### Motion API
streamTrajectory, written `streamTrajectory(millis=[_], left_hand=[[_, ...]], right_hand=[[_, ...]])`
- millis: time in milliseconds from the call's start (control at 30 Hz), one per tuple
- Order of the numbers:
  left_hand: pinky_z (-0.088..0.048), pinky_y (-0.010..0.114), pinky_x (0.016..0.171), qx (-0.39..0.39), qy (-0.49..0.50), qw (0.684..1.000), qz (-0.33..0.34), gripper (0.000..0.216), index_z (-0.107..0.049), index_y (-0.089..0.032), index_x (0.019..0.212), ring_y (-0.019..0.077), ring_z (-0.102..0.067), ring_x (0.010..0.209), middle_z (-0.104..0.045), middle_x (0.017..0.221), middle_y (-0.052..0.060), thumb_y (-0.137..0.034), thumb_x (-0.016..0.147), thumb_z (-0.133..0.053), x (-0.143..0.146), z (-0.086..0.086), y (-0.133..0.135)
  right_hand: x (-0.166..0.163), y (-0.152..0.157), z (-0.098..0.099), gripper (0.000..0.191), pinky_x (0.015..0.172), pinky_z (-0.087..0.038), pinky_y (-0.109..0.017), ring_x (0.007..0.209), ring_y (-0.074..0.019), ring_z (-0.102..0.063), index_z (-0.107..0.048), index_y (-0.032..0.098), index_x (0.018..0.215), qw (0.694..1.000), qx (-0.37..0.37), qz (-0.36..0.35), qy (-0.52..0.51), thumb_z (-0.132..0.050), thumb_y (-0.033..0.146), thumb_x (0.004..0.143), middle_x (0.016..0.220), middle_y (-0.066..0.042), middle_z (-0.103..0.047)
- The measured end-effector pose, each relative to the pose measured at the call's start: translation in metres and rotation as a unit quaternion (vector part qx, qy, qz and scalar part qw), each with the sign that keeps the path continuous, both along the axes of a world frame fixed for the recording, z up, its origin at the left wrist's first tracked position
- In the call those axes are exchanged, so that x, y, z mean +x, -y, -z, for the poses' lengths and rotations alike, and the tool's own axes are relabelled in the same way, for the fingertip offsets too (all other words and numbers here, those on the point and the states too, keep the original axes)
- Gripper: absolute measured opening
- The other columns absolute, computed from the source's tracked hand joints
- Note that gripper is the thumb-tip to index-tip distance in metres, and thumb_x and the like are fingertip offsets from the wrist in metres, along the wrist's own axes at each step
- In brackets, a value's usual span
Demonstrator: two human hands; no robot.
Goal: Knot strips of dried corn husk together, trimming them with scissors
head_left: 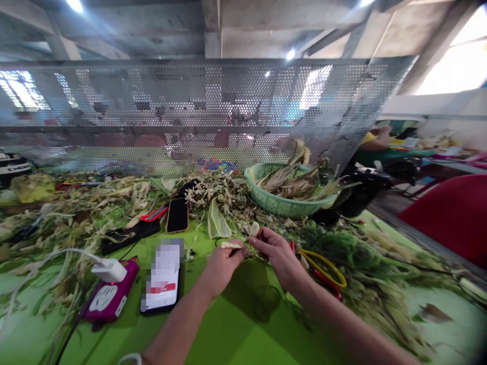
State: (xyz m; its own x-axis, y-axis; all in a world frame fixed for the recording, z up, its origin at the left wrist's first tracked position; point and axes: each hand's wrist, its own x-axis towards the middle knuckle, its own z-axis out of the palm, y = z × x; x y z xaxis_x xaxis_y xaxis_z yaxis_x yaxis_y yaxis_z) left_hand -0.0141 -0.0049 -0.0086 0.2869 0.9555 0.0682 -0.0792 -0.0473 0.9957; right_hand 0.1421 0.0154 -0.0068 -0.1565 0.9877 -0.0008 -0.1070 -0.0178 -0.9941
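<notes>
From my remote seat I see a pale husk strip [233,245] held just above the green counter [236,324], in front of the heap of dried leaves [224,197]. Its long axis runs nearly level across the view, left to right, with one end in each hand. A short curled piece [254,228] rises from its right end and points up and away from me.

My left hand [222,264] comes in from the bottom centre, forearm slanting up and to the right, knuckles up. Its fingers [239,252] are pressed together, pinching the strip's left end. My right hand [277,254] reaches in from the lower right, forearm slanting up and to the left, thumb and forefinger closed on the right end. The two hands almost touch at the fingertips.

A yellow-and-red handled tool [323,267] lies just right of the right wrist, a phone [163,276] lies left of the left hand, and a green basket [283,195] sits beyond.
</notes>
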Motion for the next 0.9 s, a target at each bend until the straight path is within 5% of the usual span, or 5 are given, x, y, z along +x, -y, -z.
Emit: streamTrajectory(millis=[233, 500, 767, 900], left_hand=[[-0.028, 0.025, 0.054, -0.086, 0.025, 0.995, -0.047, 0.035, -0.056, -0.017, 0.071, 0.0108, -0.04, 0.054, -0.048, 0.057, -0.002, -0.05, 0.079, -0.059, 0.002, 0.011, -0.002], [-0.022, 0.021, 0.044, -0.072, -0.001, 0.996, -0.057, 0.025, -0.054, -0.017, 0.076, 0.0076, -0.037, 0.043, -0.058, 0.055, -0.001, -0.041, 0.082, -0.053, 0.003, 0.006, 0.0], [-0.036, 0.022, 0.051, -0.06, 0.02, 0.998, -0.009, 0.021, -0.057, -0.016, 0.072, 0.0113, -0.05, 0.052, -0.065, 0.064, 0.004, -0.035, 0.08, -0.056, 0.0, 0.004, 0.0], [-0.031, 0.023, 0.049, -0.093, 0.003, 0.996, -0.01, 0.024, -0.063, -0.015, 0.079, 0.0108, -0.046, 0.051, -0.062, 0.062, 0.003, -0.039, 0.079, -0.058, -0.001, 0.009, -0.002]], right_hand=[[0.002, 0.0, -0.009, 0.039, 0.048, -0.027, -0.024, 0.052, -0.0097, -0.035, -0.054, 0.02, 0.068, 0.997, 0.055, 0.017, 0.052, -0.073, 0.053, 0.067, 0.057, 0.005, -0.042], [0.002, 0.003, -0.008, 0.036, 0.047, -0.023, -0.023, 0.052, -0.0082, -0.031, -0.054, 0.018, 0.071, 0.996, 0.069, 0.035, 0.045, -0.071, 0.05, 0.071, 0.06, 0.005, -0.041], [0.005, 0.004, -0.013, 0.032, 0.048, -0.023, -0.023, 0.052, -0.0086, -0.03, -0.053, 0.019, 0.07, 0.995, 0.082, 0.04, 0.043, -0.07, 0.046, 0.073, 0.059, 0.006, -0.041], [0.005, 0.005, -0.013, 0.032, 0.049, -0.025, -0.023, 0.053, -0.0092, -0.032, -0.052, 0.019, 0.068, 0.991, 0.099, 0.02, 0.085, -0.07, 0.046, 0.074, 0.058, 0.006, -0.039]])
